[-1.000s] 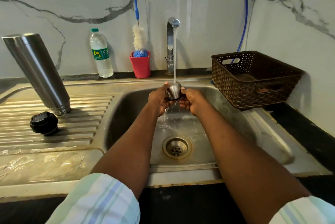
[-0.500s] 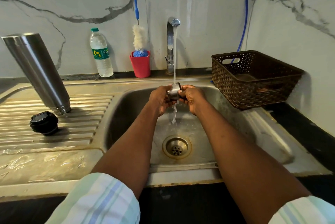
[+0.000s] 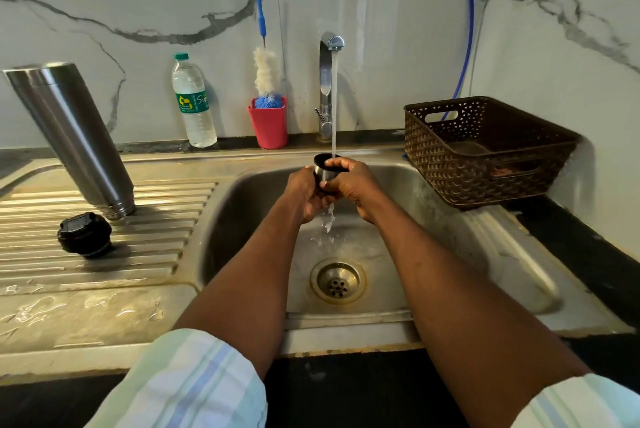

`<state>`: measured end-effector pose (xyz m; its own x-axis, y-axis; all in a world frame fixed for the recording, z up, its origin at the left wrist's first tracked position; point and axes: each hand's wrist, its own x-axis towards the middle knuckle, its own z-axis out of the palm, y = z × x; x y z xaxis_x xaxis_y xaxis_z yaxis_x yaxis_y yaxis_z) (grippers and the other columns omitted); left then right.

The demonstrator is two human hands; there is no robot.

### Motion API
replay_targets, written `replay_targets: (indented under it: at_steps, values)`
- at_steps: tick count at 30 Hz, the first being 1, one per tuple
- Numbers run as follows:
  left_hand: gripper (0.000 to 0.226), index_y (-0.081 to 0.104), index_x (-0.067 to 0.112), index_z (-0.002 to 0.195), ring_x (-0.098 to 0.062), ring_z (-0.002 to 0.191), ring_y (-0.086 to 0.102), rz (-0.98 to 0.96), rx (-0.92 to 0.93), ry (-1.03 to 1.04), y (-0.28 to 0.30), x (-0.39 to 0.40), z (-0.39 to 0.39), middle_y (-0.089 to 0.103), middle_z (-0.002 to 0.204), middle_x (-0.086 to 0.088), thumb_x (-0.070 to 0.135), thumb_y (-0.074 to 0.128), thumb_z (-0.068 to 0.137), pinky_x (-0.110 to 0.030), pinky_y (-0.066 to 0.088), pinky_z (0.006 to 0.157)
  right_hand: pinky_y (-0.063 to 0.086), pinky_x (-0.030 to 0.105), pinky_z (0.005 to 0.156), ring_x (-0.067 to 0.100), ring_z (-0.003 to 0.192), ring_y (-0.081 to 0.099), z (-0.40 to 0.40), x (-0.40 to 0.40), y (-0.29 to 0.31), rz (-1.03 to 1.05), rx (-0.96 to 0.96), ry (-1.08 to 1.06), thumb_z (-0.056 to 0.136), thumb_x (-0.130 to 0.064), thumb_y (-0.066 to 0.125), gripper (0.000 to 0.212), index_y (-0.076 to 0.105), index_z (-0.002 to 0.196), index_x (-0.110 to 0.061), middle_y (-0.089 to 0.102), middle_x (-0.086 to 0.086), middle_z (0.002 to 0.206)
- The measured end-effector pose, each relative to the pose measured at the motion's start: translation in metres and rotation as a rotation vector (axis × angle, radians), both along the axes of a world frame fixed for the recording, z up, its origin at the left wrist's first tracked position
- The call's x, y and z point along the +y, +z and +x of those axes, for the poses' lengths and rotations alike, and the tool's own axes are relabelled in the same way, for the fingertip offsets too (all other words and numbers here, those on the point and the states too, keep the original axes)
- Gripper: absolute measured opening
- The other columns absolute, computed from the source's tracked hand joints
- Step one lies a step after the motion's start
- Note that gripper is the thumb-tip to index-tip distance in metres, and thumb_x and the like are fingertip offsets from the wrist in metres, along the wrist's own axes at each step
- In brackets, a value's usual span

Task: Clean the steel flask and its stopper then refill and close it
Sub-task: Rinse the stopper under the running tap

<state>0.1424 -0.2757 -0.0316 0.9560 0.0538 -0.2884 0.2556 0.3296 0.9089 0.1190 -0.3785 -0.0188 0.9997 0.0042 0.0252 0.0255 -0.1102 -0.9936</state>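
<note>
Rinsing a cup under the tap
Left hand point(image 3: 304, 192) and right hand point(image 3: 353, 185) both grip the small steel cup point(image 3: 325, 169) at frame centre, under running water.

We find only one piece of writing: the green label on the clear plastic water bottle point(image 3: 193, 102) standing against the wall behind the sink. It carries a yellow logo and white script beginning with what looks like "S", but the rest is too small and blurred for us to read. Nothing else bears legible text.
</note>
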Motion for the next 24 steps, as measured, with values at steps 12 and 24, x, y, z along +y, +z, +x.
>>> replay_targets:
  at_steps: [12,24]
  values:
    - [0.023,0.068,0.008,0.105,-0.019,0.066,0.068,0.040,-0.048,0.068,-0.003,0.001,0.007,0.070,0.080,-0.009,0.028,0.063,0.096,-0.040,0.062,0.077,0.048,0.028,0.071,0.017,0.097,0.054,0.004,-0.001,-0.005,-0.231,-0.076,-0.193,0.080,-0.001,0.070,0.059,0.042,0.129,-0.015,0.054,0.001,0.107]
    - [0.021,0.068,-0.001,0.106,-0.018,0.061,0.063,0.038,-0.047,0.108,-0.002,0.000,0.006,0.071,0.085,-0.014,0.014,0.058,0.094,-0.042,0.061,0.081,0.053,0.037,0.090,0.022,0.107,0.059,0.013,0.000,-0.012,-0.150,-0.025,-0.232,0.077,-0.004,0.074,0.056,0.048,0.125,-0.013,0.061,0.007,0.118]
